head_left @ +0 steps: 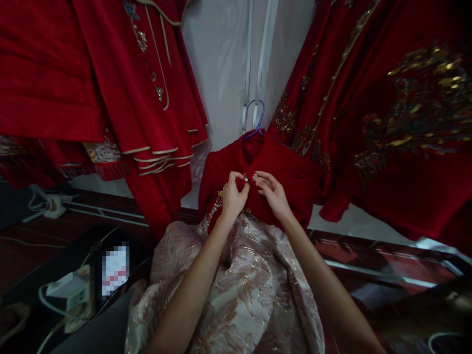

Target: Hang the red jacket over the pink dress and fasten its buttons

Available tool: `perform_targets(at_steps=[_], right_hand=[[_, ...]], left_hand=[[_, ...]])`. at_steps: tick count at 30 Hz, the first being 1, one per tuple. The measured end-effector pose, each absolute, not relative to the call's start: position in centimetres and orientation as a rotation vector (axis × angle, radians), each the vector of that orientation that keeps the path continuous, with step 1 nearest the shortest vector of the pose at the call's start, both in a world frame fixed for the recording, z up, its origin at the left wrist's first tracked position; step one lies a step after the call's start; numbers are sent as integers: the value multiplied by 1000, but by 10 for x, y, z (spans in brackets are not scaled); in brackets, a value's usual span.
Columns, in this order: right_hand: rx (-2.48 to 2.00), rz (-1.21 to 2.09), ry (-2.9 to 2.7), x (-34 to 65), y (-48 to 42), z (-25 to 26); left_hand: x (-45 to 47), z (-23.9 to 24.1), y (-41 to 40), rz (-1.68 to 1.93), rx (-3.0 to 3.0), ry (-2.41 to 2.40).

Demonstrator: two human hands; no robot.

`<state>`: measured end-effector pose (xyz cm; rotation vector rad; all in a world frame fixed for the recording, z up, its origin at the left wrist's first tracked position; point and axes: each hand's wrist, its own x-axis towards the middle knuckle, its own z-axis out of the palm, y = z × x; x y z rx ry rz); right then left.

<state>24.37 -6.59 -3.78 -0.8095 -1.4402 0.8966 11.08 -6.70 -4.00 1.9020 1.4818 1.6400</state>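
A red jacket [221,167] with a stand-up collar hangs from a blue wire hanger [261,117] in front of me. At its front opening, below the collar, my left hand [234,195] is closed in a pinch on a small pearl-like button [246,178]. Just to the right, the fingertips of my right hand [273,191] close around a jewelled button [254,177]. The two hands are close together but apart. Beaded trim [214,206] dangles on the jacket's left side. Pale pink-gold brocade fabric [254,265] spreads below the jacket, under my forearms.
Red garments with pale piping [147,98] hang on the left. Red clothes with gold sequins [416,113] hang on the right. A white panel [217,59] stands behind. At lower left are a power strip [79,300] with cables and a blurred-out bright rectangle [115,270].
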Motion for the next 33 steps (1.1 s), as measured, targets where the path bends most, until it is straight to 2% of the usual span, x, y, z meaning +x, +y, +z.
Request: perform_targets(at_steps=[11, 19, 24, 33], right_hand=[[-679, 717, -1532, 245, -47, -30], [-715, 578, -1534, 246, -61, -26], [-763, 539, -1530, 248, -62, -24], [-851, 511, -1583, 252, -60, -27]], left_hand=[[103, -22, -65, 1467, 2147, 1409], [109, -11, -83, 1480, 2162, 1426], [103, 2, -75, 1338, 2203, 1367], [101, -18, -60, 1369, 2244, 1258]])
